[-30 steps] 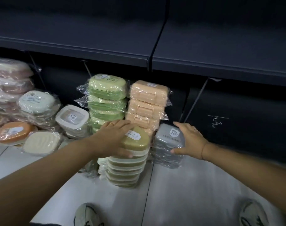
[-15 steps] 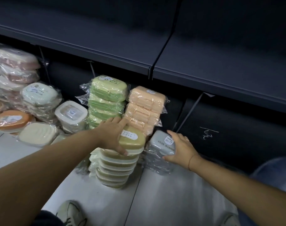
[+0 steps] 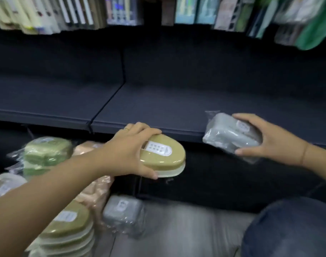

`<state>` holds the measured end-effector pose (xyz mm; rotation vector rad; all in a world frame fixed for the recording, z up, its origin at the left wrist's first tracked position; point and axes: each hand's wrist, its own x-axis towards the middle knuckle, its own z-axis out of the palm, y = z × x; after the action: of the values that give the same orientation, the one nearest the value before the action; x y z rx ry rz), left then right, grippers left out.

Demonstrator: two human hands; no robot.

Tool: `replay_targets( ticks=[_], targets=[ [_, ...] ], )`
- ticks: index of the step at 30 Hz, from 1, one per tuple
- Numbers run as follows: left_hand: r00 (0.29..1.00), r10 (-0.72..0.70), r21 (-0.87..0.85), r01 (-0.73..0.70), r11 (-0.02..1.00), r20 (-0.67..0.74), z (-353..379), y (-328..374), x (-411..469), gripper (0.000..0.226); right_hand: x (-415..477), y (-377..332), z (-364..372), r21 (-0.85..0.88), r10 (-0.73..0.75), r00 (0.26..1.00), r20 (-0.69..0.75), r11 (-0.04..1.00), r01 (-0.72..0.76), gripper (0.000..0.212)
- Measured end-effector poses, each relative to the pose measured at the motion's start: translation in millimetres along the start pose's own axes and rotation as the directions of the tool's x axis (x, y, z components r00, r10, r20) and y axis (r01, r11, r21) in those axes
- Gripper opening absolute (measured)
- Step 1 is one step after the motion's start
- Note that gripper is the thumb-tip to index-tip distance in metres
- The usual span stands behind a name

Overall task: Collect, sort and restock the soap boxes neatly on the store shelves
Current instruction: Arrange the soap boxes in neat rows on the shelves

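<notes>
My left hand (image 3: 132,154) grips an olive-green oval soap box (image 3: 164,160) with a white label, held in the air just below the front edge of the dark shelf (image 3: 158,108). My right hand (image 3: 269,140) grips a grey soap box in clear wrap (image 3: 230,134), raised to the shelf's edge on the right. On the floor remain the olive box stack (image 3: 69,230), a grey wrapped box (image 3: 123,214), a peach stack (image 3: 97,190) and a green stack (image 3: 47,154).
The shelf board has a seam (image 3: 106,104) left of centre. Packaged goods (image 3: 121,10) hang in a row above it. A white-lidded box (image 3: 4,184) sits at the far left on the pale floor (image 3: 186,229). My knee in blue jeans (image 3: 292,229) fills the lower right.
Both hands have lifted their boxes off the floor stacks up to shelf height. The view has tilted upward, showing the shelf board and hanging goods.
</notes>
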<state>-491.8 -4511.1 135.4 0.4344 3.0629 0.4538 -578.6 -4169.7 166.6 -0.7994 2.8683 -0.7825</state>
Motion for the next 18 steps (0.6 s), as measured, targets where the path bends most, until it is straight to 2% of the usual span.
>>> replay_targets(
  ticks=[3, 6, 9, 11, 13, 15, 18],
  targets=[
    [0.987, 0.107, -0.062, -0.116, 0.991, -0.122, 4, 44, 70, 0.108, 8, 77, -52, -0.053, 0.205, 0.969, -0.137, 0.975, -0.214, 0.092],
    [0.975, 0.113, -0.079, -0.131, 0.988, -0.193, 16, 75, 135, 0.108, 20, 144, -80, -0.083, 0.324, 0.931, -0.170, 0.936, -0.341, 0.091],
    [0.970, 0.082, -0.112, -0.110, 0.988, -0.230, 34, 96, 187, 0.103, 34, 195, -92, -0.143, 0.337, 0.932, -0.133, 0.924, -0.354, 0.089],
    [0.971, 0.067, -0.123, -0.097, 0.988, -0.228, 45, 106, 212, 0.097, 43, 222, -96, -0.230, 0.316, 0.940, -0.125, 0.913, -0.337, 0.078],
    [0.972, 0.078, -0.128, -0.108, 0.986, -0.220, 56, 112, 232, 0.087, 51, 243, -102, -0.347, 0.288, 0.939, -0.189, 0.875, -0.338, 0.062],
    [0.965, 0.104, -0.130, -0.138, 0.982, -0.242, 67, 117, 249, 0.070, 58, 259, -103, -0.446, 0.311, 0.902, -0.299, 0.791, -0.420, 0.058],
    [0.957, 0.094, -0.131, -0.134, 0.982, -0.273, 86, 120, 268, 0.058, 65, 273, -91, -0.399, 0.457, 0.798, -0.393, 0.697, -0.596, 0.066]
  ],
)
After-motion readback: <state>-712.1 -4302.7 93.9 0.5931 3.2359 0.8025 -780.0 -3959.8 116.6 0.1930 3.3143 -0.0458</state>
